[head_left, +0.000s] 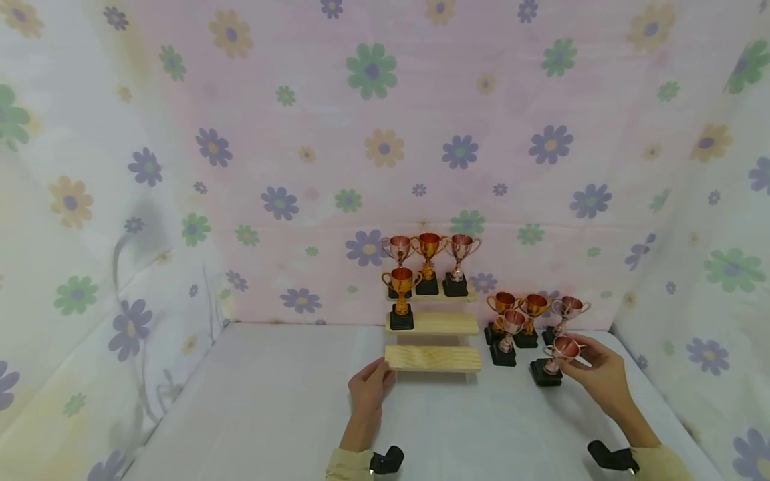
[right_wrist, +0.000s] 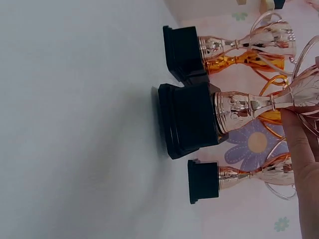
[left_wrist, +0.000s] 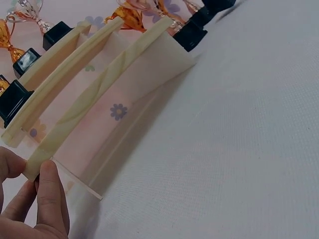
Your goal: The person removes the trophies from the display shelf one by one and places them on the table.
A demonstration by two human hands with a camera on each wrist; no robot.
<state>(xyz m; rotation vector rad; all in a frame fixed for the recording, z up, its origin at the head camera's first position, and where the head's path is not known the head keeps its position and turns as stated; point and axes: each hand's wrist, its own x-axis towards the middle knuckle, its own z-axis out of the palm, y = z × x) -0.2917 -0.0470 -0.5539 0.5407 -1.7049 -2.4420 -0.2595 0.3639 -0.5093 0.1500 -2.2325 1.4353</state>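
Note:
In the head view my left hand point(head_left: 368, 391) pinches the left end of the lowest board of a three-step wooden display stand point(head_left: 433, 359). The left wrist view has thumb and fingers on that board's corner, above a clear side panel point(left_wrist: 79, 181). My right hand point(head_left: 603, 375) holds a rose-gold trophy cup point(head_left: 550, 365) by its bowl; the trophy is nearly upright, its black base point(right_wrist: 192, 119) close over the table. On the stand's middle step, at the left, is a gold trophy point(head_left: 402, 294). Three more line the top step, a gold one point(head_left: 428, 257) between two rose-gold ones.
Right of the stand, several gold and rose-gold trophies stand close together on the white table point(head_left: 271, 401), among them a front rose-gold one point(head_left: 505, 344) and a right-hand one point(head_left: 565, 312). Flowered cloth point(head_left: 325, 247) walls the back and both sides.

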